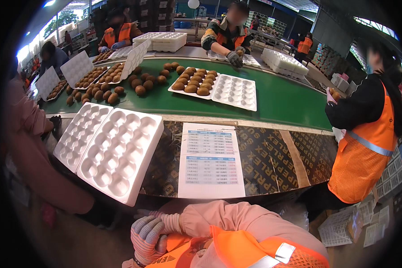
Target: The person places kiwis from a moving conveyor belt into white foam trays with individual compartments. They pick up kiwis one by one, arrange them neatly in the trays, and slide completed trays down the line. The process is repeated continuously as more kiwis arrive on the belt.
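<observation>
Below the near table edge, my forearms lie close together in front of my body. My left hand (148,237), in a striped knit glove, has its fingers curled; no object shows in it. Just behind it is my right hand (164,220), similarly gloved and partly hidden, so its grip cannot be told. Nearest them on the table is a stack of white moulded trays (120,152). To its right lies a printed sheet (211,160) with tables of writing. On the green conveyor belt (281,97), an open white tray (234,92) has its left half filled with brown kiwifruit (196,79).
Loose kiwifruit (113,98) and more filled trays (90,77) lie on the belt's left part. Across it, a gloved co-worker (226,37) holds fruit beside a tray stack (283,62). Another co-worker (365,134) stands at right; a person's pink sleeve (37,167) is at left.
</observation>
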`<state>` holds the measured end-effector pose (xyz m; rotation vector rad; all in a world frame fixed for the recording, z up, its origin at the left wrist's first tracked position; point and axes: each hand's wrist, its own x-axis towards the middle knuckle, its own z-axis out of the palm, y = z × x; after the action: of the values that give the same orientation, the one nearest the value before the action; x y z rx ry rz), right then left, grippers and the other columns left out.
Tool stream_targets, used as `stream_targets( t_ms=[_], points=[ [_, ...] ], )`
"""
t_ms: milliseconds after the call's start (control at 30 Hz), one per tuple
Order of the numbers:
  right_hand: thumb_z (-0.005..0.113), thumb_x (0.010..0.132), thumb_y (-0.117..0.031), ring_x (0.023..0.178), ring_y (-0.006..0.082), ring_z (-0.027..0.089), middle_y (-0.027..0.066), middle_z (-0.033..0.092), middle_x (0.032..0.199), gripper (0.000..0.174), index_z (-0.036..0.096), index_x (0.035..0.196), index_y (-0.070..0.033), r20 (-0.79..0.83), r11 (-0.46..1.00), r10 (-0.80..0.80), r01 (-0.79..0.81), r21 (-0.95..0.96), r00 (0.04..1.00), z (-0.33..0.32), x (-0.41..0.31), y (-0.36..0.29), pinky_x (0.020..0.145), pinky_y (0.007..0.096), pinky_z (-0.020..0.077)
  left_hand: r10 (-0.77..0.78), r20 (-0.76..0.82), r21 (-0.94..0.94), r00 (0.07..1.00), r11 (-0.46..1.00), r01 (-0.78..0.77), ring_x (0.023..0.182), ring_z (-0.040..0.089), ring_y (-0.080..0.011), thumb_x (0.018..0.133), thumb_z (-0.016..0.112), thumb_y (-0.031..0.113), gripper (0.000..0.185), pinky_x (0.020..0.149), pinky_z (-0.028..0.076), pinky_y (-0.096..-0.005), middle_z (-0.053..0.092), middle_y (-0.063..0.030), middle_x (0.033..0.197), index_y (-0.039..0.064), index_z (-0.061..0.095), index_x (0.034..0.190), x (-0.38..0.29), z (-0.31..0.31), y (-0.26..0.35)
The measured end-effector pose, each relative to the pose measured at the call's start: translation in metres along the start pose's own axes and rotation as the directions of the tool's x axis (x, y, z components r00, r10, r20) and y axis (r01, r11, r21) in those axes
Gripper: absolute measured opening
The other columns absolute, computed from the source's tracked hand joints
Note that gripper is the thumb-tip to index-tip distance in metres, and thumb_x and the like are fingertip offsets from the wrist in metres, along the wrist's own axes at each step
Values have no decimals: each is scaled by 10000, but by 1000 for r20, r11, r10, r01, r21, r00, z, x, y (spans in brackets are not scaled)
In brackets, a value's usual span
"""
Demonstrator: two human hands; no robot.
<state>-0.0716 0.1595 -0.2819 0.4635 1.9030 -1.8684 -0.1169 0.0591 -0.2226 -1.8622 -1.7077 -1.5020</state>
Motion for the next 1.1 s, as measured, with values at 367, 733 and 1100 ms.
stream_targets(
  t_ms=[367,733,1100],
  points=[
    [593,961,-300,1138,331,583,148,574,1274,349,631,1196,-44,-119,935,-270,231,-269,955,-11,-51,-22,962,388,475,-639,-362,313,678,602,735,943,619,-338,931,575,153,222,847,502,-430,630,-179,1052,-8,653,1061,-134,-19,-66],
    [604,911,-281,1153,399,554,213,546,1320,380,611,1190,-23,-307,534,-730,231,-813,610,-96,-191,-39,987,449,458,-151,169,591,974,806,23,1185,502,-414,714,710,109,608,1025,381,-509,549,-230,1280,98,570,1305,80,16,-24],
    [595,904,-308,1053,378,610,170,607,1234,372,624,1175,-55,-506,447,-457,-303,-841,731,-199,-279,-2,920,438,498,-48,-83,401,995,913,77,1211,497,-428,770,644,61,370,999,416,-502,574,-186,1258,90,634,1139,132,68,-2]
  ],
)
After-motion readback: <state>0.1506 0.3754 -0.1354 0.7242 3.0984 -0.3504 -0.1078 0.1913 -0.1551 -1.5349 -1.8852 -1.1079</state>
